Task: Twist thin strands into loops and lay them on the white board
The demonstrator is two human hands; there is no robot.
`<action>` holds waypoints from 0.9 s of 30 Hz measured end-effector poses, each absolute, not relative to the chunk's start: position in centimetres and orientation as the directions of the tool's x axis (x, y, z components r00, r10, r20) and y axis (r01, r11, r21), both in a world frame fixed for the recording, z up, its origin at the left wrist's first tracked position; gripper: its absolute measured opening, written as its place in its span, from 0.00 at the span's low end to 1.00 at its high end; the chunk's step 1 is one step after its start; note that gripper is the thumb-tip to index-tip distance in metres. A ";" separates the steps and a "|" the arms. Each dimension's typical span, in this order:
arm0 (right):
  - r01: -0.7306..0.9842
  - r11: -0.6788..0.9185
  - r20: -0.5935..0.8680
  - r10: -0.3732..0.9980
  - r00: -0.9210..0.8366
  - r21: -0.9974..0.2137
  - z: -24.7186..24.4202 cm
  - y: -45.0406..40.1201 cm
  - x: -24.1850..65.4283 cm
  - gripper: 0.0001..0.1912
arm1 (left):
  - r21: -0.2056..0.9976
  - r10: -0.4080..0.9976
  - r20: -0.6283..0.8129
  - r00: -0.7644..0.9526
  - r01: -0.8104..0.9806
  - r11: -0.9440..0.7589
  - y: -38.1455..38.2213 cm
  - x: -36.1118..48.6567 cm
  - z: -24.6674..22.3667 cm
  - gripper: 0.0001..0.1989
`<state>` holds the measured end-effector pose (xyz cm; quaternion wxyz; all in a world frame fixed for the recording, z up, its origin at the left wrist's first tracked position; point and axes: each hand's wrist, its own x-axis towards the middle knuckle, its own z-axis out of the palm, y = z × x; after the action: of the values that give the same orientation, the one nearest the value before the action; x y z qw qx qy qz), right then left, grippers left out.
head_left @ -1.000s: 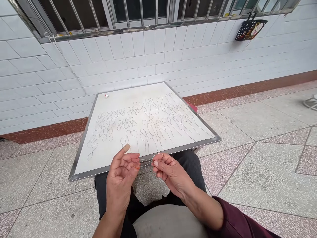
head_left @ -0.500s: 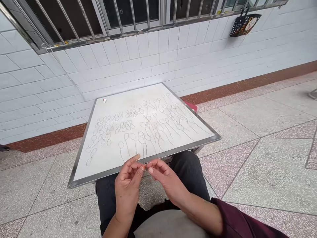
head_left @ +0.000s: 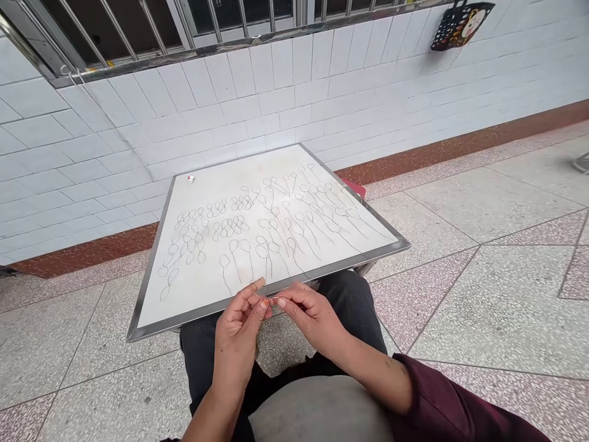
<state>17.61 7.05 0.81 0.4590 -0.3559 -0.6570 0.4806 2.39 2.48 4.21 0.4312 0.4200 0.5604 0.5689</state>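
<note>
1. Wire [head_left: 262,297], thin and pale, is held between the two hands at the near edge of the tabletop [head_left: 216,178]; the fingers hide much of its shape
2. Left hand [head_left: 237,328]: its grip is clamped on the wire, thumb and fingers brought together, with a tan wrapping [head_left: 260,283] at the tip of one finger
3. Right hand [head_left: 317,316]: its grip is clamped on the wire too, thumb pressed against the forefinger, the fingertips just beside those of the left
4. Single-loop wires [head_left: 225,276] with long tails lie spread over the middle and right of the tabletop
5. Double-loop wires [head_left: 169,285], shaped like figures of eight, lie in rows on the left side, some overlapping
6. Small white-and-red object [head_left: 191,179] sits near the far left corner, too small to identify
7. White tiled wall [head_left: 230,116] rises behind, with a dark patterned bag [head_left: 453,29] hanging at upper right
8. Maroon sleeve [head_left: 442,399] covers part of the right arm; dark trousers [head_left: 356,304] show below the near edge
</note>
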 end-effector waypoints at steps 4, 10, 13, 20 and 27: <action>0.040 0.283 0.254 0.908 -0.334 -0.958 0.9 6.8 17.5 0.12 | 1.000 0.961 -0.003 -0.277 -0.030 -0.005 2.2 2.2 3.8 0.19; 0.136 0.331 0.277 0.909 -0.312 -0.934 1.0 6.6 17.5 0.10 | 0.998 0.961 -0.040 -0.275 -0.048 0.028 2.0 2.7 3.9 0.20; 0.153 0.375 0.314 0.895 -0.315 -0.914 1.2 6.4 17.3 0.10 | 0.997 0.949 -0.034 -0.312 -0.071 0.012 2.2 2.8 3.5 0.20; -0.044 0.115 0.123 0.933 -0.338 -0.992 0.7 5.9 16.4 0.11 | 0.973 0.924 -0.075 -0.375 -0.232 -0.016 2.4 2.4 2.3 0.18; -0.331 -0.176 -0.036 0.920 -0.390 -0.927 -0.1 5.3 15.6 0.19 | 0.891 0.860 -0.171 -0.480 -0.448 -0.073 2.8 1.6 3.0 0.23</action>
<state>15.64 5.32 -0.07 0.4490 -0.3214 -0.4585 0.6963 1.64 2.84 3.03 0.4657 0.2074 0.4964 0.7026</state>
